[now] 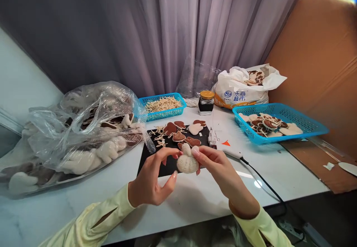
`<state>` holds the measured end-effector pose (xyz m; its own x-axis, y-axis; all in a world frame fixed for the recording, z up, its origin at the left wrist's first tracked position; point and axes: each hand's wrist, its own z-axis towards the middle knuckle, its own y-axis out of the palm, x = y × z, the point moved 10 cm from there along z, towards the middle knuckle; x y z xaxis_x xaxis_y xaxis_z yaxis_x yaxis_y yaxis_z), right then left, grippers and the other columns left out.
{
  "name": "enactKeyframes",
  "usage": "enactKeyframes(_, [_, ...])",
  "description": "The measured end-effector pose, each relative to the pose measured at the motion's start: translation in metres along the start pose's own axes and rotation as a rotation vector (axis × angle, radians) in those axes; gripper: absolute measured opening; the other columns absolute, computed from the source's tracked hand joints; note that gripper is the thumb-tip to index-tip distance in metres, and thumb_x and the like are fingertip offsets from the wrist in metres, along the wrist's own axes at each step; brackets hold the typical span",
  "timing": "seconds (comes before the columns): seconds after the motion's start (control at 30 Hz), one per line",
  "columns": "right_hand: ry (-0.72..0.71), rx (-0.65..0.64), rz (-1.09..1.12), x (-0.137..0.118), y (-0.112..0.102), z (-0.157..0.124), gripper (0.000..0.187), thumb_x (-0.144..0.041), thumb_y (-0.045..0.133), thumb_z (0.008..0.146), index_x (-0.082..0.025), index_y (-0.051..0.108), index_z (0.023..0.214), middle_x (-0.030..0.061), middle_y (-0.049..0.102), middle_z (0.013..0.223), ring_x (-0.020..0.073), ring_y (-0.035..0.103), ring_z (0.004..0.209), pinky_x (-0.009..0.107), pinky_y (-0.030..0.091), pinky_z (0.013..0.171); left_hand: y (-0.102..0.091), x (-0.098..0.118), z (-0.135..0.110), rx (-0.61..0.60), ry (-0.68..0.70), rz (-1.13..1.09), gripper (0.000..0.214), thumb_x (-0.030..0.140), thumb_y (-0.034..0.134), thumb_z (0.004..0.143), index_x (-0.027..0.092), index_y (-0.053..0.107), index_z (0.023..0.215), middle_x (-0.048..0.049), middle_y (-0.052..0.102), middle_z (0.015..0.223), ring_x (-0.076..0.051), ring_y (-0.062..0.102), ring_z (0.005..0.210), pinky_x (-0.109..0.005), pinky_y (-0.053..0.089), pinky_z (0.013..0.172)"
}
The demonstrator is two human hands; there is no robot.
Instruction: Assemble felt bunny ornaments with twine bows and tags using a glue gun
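Observation:
My right hand (220, 165) pinches a cream, fluffy rabbit-shaped patch (186, 164) by its upper right side, with its two ears pointing up. On the other side, my left hand (153, 176) is curved around the patch with thumb and fingers apart. Its fingertips are close to the left edge, and whether they touch it I cannot tell. Beneath and beyond the hands lies a black mat (145, 159). Several brown-backed patches (170, 129) and small cream string bows (161, 142) are scattered on it.
A white corded tool (232, 153) lies right of the mat. Behind are a blue basket of bows (184, 107) and a dark jar (206, 106). At right stand another blue basket (312, 126) and a white bag (227, 87). A clear plastic bag (75, 135) of patches fills the left.

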<state>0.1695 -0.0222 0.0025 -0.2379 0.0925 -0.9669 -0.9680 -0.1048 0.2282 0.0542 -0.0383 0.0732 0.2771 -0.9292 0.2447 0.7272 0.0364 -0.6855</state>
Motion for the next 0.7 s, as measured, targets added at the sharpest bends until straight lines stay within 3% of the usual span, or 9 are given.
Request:
enactKeyframes(0.13, [-0.053,-0.042,-0.026,0.002,0.007,-0.003,0.025,-0.039,0.054,0.084,-0.016,0.064,0.082,0.0007,0.054,0.07,0.0105,0.046,0.06,0.023,0.041,0.054,0.021,-0.017,-0.003,-0.178,-0.302,-0.189,0.013,0.029,0.045,0.085,0.019,0.054,0.085,0.0012,0.056,0.069,-0.011,0.049,0.057,-0.022,0.043,0.051])
enactKeyframes(0.23, [-0.107,0.01,-0.107,0.003,0.007,-0.005,0.022,-0.037,0.053,0.085,-0.016,0.061,0.084,0.0014,0.056,0.071,0.0109,0.049,0.061,0.022,0.042,0.052,0.03,-0.028,-0.008,-0.186,-0.455,-0.212,0.023,0.03,0.047,0.087,0.018,0.048,0.068,0.0055,0.043,0.056,-0.008,0.041,0.049,-0.02,0.036,0.045])
enactKeyframes(0.33, [-0.126,0.042,-0.187,0.006,0.006,-0.006,0.021,-0.036,0.052,0.086,-0.017,0.059,0.085,0.0019,0.057,0.072,0.0112,0.05,0.061,0.023,0.044,0.052,0.035,-0.031,-0.012,-0.168,-0.471,-0.232,0.025,0.029,0.046,0.088,0.018,0.046,0.066,0.0065,0.039,0.055,-0.007,0.037,0.047,-0.019,0.032,0.043])
enactKeyframes(0.53, [-0.073,-0.159,-0.075,0.011,0.018,-0.007,0.019,-0.033,0.062,0.08,-0.018,0.059,0.089,0.0009,0.056,0.077,0.0117,0.053,0.068,0.022,0.05,0.053,0.035,-0.027,-0.008,-0.218,-0.425,-0.213,0.023,0.024,0.044,0.09,0.018,0.049,0.069,0.005,0.044,0.059,-0.008,0.042,0.053,-0.02,0.036,0.051])
enactKeyframes(0.67, [-0.089,-0.049,-0.105,0.003,-0.006,-0.007,0.017,-0.033,0.062,0.08,-0.017,0.06,0.082,0.0006,0.058,0.071,0.0115,0.055,0.063,0.02,0.047,0.048,0.0,-0.014,-0.003,-0.081,-0.458,-0.29,0.02,0.023,0.038,0.092,0.019,0.057,0.089,-0.0034,0.061,0.088,-0.013,0.056,0.082,-0.024,0.045,0.075])
enactKeyframes(0.7, [-0.094,-0.001,-0.138,0.0,-0.015,-0.007,0.017,-0.033,0.061,0.08,-0.016,0.06,0.082,0.0004,0.059,0.068,0.0112,0.055,0.06,0.02,0.045,0.046,-0.004,-0.009,-0.007,-0.102,-0.485,-0.359,0.021,0.025,0.038,0.091,0.02,0.058,0.093,-0.004,0.062,0.092,-0.014,0.057,0.086,-0.024,0.047,0.076])
